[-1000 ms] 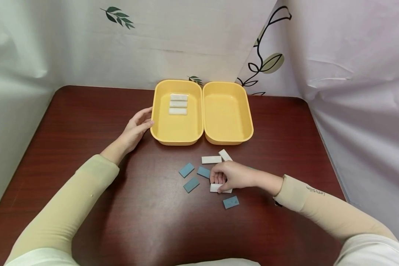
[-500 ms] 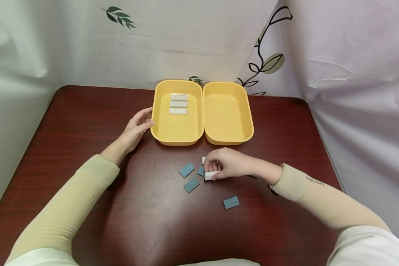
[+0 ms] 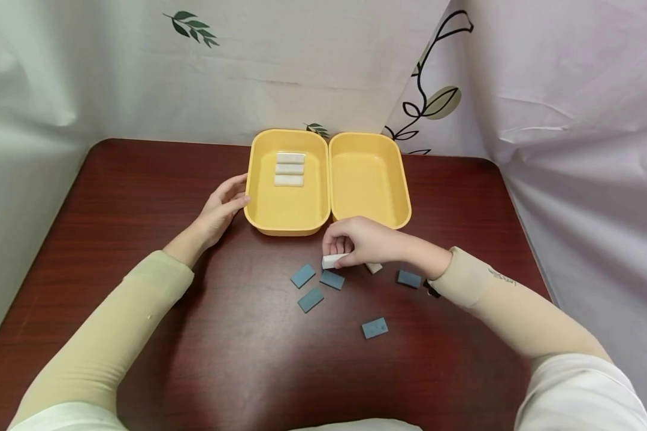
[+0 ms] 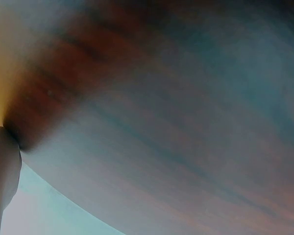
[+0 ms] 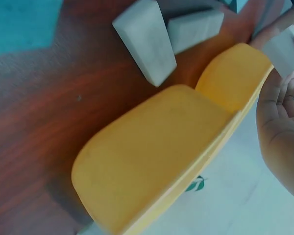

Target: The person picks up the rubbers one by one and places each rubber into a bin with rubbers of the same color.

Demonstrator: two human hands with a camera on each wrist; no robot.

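My right hand pinches a white block between thumb and fingers, in front of the gap between two yellow trays. The right wrist view shows the same hand on the white block, with two more white blocks on the table. My left hand touches the outer side of the left tray, fingers extended and thumb at the rim. Three white blocks lie stacked in rows inside it. The left wrist view is mostly blurred.
The right yellow tray adjoins the left one. Several blue blocks lie on the dark red table. A pale patterned curtain hangs behind the trays.
My right hand has lifted the white block and moved away from my body, toward the trays. A blue block at the right is now uncovered. The left hand stays put.
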